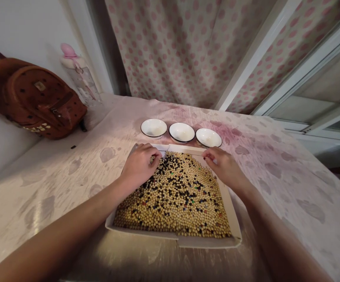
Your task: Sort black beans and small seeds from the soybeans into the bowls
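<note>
A shallow cardboard box (209,242) holds a layer of small round beads (170,211), mostly yellow, with many black and a few green, red and blue ones. Over the box's far left corner is my left hand (142,162), its fingers curled together above a patch of black beads; what they hold, if anything, is hidden. My right hand (225,164) hovers at the far right corner, thumb and fingers pinched, with a small dark bead at the tips. Just behind the box stand three white bowls with dark rims: left (153,127), middle (182,132) and right (208,137).
A brown backpack (40,98) leans at the left by the wall, beside a clear bottle (80,76) with a pink top. A patterned cloth (275,188) covers the table. Behind it hang dotted curtains (181,51). A small black piece (73,147) lies left of the bowls.
</note>
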Motion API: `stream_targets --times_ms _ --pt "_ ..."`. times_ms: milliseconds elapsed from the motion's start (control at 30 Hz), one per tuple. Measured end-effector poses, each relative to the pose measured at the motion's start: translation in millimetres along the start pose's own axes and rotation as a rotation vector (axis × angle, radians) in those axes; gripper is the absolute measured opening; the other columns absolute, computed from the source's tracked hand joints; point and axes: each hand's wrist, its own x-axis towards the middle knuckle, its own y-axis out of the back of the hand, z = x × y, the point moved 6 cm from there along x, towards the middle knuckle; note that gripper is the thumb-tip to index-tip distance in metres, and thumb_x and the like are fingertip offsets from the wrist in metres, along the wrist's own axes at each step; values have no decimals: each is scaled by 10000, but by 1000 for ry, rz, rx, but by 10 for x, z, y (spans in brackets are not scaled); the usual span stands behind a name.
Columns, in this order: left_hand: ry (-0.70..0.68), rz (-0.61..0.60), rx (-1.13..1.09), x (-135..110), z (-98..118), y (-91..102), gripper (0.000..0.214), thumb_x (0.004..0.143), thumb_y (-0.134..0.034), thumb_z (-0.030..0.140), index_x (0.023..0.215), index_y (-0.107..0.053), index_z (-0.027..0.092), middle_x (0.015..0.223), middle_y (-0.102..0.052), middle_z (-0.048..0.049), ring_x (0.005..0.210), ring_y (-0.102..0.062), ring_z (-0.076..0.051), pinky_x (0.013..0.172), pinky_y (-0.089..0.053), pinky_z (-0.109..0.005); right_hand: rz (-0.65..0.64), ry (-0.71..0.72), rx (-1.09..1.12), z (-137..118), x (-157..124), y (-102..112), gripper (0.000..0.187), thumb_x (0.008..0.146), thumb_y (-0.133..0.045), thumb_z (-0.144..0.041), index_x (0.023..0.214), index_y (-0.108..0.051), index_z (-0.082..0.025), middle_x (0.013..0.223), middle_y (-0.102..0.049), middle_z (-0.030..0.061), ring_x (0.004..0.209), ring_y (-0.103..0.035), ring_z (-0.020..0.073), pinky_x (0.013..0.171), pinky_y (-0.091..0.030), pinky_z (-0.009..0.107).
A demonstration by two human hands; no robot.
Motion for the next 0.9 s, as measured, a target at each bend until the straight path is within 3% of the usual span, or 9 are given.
stream_targets --times_ms 300,900 --pt "3 -6 -10 4 -22 -17 140 908 -612 150 875 -703 251 959 -717 -36 983 -646 -247 899 -525 -429 -131 101 -141 -61 -26 -201 167 974 -444 -190 854 -557 -216 869 -630 63 840 -585 228 810 -438 392" --pt "17 -25 -2 4 -18 -22 140 922 -604 162 873 -715 233 966 -720 -38 976 -638 -244 908 -517 -431 -105 139 -357 -44 14 -256 164 990 -460 -133 887 -580 -174 895 -657 102 834 -591 241 778 -440 366"
